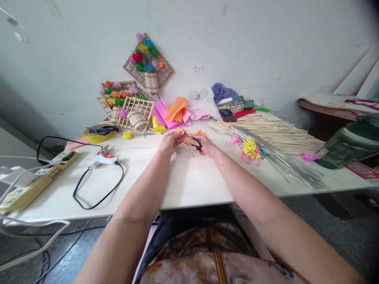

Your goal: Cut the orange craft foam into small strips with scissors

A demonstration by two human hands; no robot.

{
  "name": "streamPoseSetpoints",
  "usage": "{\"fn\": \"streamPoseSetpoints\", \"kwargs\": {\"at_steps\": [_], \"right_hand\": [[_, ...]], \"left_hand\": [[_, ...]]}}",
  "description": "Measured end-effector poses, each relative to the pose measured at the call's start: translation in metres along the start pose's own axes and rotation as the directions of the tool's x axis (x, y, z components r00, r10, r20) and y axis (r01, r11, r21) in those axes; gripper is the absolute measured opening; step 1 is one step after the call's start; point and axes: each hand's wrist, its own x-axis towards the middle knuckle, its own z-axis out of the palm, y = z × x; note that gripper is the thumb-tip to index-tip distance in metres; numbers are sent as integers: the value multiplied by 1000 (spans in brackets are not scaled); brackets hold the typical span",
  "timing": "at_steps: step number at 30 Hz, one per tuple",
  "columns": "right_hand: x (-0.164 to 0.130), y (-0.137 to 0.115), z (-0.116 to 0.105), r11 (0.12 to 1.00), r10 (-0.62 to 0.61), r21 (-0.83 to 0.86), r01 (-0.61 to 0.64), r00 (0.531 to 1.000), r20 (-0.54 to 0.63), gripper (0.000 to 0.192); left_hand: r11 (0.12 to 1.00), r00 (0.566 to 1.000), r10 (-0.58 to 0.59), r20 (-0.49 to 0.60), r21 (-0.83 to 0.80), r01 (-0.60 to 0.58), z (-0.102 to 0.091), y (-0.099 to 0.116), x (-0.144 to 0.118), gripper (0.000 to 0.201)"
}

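1. An orange paper piece sits near the middle of the worktop, toward its far edge, pinched in the fingers of the left hand.
2. The right hand grips black-handled scissors, fingers through the loops; the blades point up and left, toward the orange paper piece.
3. Small orange scraps lie on the worktop just beside and beyond both hands.
4. Behind the hands, against the far edge, folded sheets of orange and pink paper are heaped, with a yellow roll at their left.
5. To the right of the right hand, a bundle of thin wires crosses the worktop, with yellow and pink trimmings lying on it; beyond these lies a spread of wooden sticks.
6. Toward the left edge lie a white glue gun with a black cord and a power strip.
7. At the far left corner stand stick lattices with paper flowers; another lattice hangs on the wall.
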Motion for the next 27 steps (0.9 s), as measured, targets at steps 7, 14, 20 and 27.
{"fn": "streamPoseSetpoints", "kwargs": {"at_steps": [7,14,20,27], "right_hand": [[0,0,1,1000,-18,-19,18,1000,-9,29],[1,1,1,1000,-23,-16,23,1000,-4,28],[-3,-4,5,1000,10,-18,-10,1000,-11,25],[-4,-6,6,999,21,-34,-22,999,-31,25]], "left_hand": [[1000,1000,8,19,-1,-8,-2,0,1,15],[1000,1000,1,1,-14,-1,-2,0,2,11],[998,999,-31,-31,-63,29,0,2,0,10],[994,997,-69,-30,-82,67,2,3,-2,17]]}}
